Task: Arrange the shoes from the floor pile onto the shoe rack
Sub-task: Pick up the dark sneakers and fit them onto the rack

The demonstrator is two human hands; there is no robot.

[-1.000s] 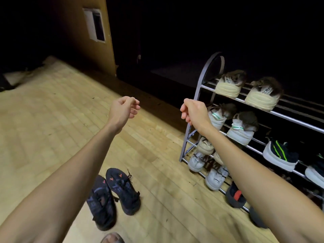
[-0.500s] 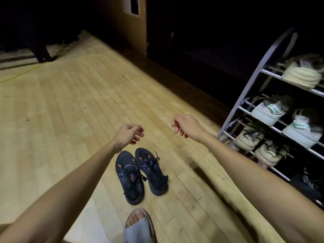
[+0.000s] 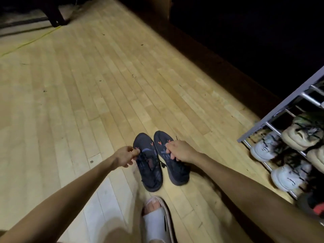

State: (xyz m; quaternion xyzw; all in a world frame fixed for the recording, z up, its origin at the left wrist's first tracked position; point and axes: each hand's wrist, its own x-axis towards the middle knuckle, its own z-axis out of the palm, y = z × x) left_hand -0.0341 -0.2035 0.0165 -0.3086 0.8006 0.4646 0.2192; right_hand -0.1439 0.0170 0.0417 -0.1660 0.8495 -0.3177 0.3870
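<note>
Each dark shoe is pinched near the laces, left shoe (image 3: 148, 162) by the left hand (image 3: 124, 157), right shoe (image 3: 171, 158) by the right hand (image 3: 180, 151). Grips look shallow tbh, so a shoe could get dropped before the rack (image 3: 280, 109) is reached.

Open floor around the dark sneakers, shoe rack crowding the right

Left of and beyond the pair of dark sneakers (image 3: 157, 160) the wooden floor (image 3: 91, 88) lies bare and wide. To their right, past a strip of floor, stands the shoe rack (image 3: 280, 109), its low tiers packed with pale sneakers (image 3: 263, 148). Just nearer than the pair, a slippered foot (image 3: 156, 220) blocks the way.
</note>
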